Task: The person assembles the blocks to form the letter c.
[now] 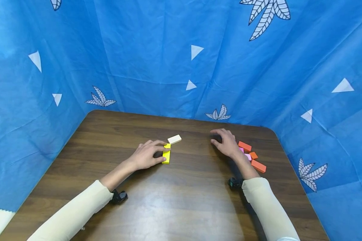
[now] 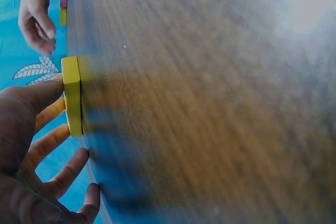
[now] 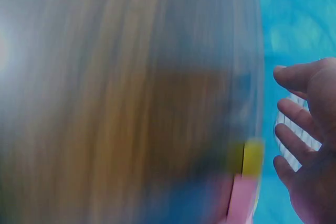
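My left hand [image 1: 146,155] holds a flat yellow block [image 1: 167,156] on the table, with the thumb at its near end and fingertips at its far part. The left wrist view shows that block [image 2: 73,98] low against the wood, thumb and fingers round it and the outer fingers spread. Just beyond it lies a cream block [image 1: 174,139]. My right hand [image 1: 227,144] hovers at the right with loosely bent fingers and nothing in its grasp. Pink blocks [image 1: 247,157] lie beside and partly behind its wrist.
Orange-red blocks [image 1: 258,166] lie to the right of my right wrist. A yellow block [image 3: 253,157] shows by a pink one in the right wrist view. The wooden table [image 1: 181,201] ends at a blue patterned curtain [image 1: 157,83] behind and at both sides.
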`<action>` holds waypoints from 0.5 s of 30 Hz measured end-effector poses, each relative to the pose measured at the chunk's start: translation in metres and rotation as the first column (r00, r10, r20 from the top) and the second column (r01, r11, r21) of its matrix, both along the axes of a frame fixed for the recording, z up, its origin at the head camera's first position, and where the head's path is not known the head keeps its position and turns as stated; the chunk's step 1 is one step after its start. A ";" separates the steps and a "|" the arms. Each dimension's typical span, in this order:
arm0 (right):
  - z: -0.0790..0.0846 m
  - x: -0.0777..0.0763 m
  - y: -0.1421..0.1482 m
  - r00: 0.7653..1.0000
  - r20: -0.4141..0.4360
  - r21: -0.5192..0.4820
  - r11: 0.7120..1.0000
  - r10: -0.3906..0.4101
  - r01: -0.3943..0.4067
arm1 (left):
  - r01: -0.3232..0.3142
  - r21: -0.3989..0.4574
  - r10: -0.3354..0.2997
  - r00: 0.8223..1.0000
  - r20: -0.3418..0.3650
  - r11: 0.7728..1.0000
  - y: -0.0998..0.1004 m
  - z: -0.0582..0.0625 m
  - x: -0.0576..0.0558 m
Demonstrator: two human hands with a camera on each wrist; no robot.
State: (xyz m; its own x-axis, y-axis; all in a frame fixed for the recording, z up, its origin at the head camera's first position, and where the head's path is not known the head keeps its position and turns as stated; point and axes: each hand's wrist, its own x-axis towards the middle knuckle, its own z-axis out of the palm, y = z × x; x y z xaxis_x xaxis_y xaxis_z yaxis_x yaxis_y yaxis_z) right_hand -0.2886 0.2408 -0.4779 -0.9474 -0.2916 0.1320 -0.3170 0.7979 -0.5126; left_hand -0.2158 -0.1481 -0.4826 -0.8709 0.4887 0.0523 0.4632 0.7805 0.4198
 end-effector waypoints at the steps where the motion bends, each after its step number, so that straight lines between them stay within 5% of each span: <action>1: 0.001 0.000 0.010 1.000 0.002 0.006 1.000 -0.017 0.017 | 0.001 0.001 -0.001 1.000 0.003 1.000 0.001 0.000 0.000; 8: -0.001 0.006 0.058 0.993 0.045 0.043 0.993 -0.112 0.110 | 0.002 0.006 -0.002 1.000 0.011 1.000 0.003 0.001 0.000; 15: -0.009 0.012 0.071 0.985 0.072 0.073 0.985 -0.159 0.154 | -0.002 0.016 0.002 1.000 -0.005 1.000 0.002 -0.001 -0.001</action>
State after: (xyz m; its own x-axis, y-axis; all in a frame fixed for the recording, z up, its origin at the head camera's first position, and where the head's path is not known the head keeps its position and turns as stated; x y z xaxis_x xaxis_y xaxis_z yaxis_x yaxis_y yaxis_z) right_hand -0.2770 0.3123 -0.4873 -0.9886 -0.1444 0.0419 -0.1469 0.8677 -0.4748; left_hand -0.2167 -0.1457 -0.4833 -0.8716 0.4860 0.0640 0.4635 0.7747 0.4301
